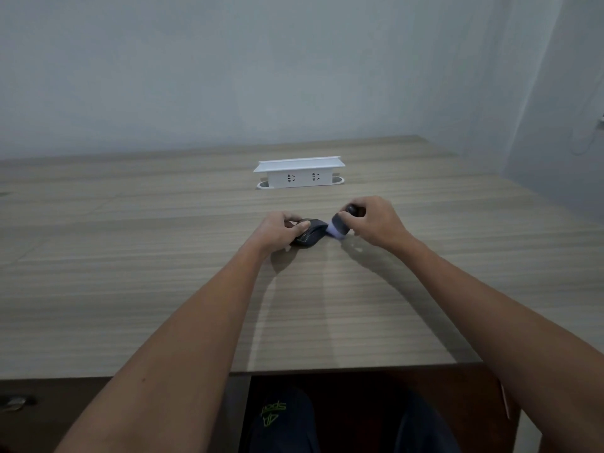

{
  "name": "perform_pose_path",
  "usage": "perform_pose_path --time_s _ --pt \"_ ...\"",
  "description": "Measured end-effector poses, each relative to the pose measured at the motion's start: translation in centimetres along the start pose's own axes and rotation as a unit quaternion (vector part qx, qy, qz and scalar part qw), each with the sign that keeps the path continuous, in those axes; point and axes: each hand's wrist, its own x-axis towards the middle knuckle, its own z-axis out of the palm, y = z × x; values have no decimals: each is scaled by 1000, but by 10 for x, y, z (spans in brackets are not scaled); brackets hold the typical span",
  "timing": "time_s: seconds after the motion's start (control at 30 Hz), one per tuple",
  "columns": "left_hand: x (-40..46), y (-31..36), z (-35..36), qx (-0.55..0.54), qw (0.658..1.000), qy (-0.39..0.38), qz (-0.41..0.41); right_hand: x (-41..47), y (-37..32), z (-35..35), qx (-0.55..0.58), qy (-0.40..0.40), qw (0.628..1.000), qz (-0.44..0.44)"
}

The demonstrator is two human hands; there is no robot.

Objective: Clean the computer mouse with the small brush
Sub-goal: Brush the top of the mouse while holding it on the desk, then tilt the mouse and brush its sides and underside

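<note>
Wood-grain desk, mouse, white socket box

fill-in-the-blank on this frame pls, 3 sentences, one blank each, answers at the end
1. The left hand steadies the dark ____ on the table.
2. The right hand holds the small ____ against the mouse.
3. Behind both hands stands a white ____ box with two outlets.

Answers: mouse; brush; socket
</note>
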Motion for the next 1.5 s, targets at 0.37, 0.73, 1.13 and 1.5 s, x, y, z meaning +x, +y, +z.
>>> perform_pose_path --time_s 0.37,0.73,1.13,1.5 --pt "0 2 0 -4 1000 -2 1 -3 -7 0 107 -89 990 13" --pt "-1 12 -8 22 999 -26 -21 5 2 2 27 7 998 61" --pt "-16 33 -23 -19 985 -166 -44 23 1 -6 74 -61 989 116" --pt "13 36 -45 197 959 -201 37 30 -11 -23 92 -56 993 52"
